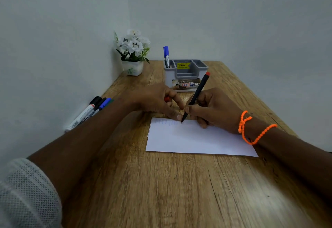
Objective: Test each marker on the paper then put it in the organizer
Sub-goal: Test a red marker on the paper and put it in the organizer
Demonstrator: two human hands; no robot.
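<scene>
- Paper, smooth and white, lies flat on your grained wooden table.
- Your right hand pinches a slim black marker, tip touching the sheet's far edge.
- Your left hand curls around a red cap, fingertip pressing the paper.
- Grey plastic organizer, boxy, stands beyond, one blue-capped marker upright in its left compartment.
- Spare markers lie by the wall.

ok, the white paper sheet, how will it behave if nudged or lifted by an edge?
The paper is probably floppy and very light. It likely slides on the smooth table, which may be why the left hand pins its far edge while the right hand writes.
</scene>
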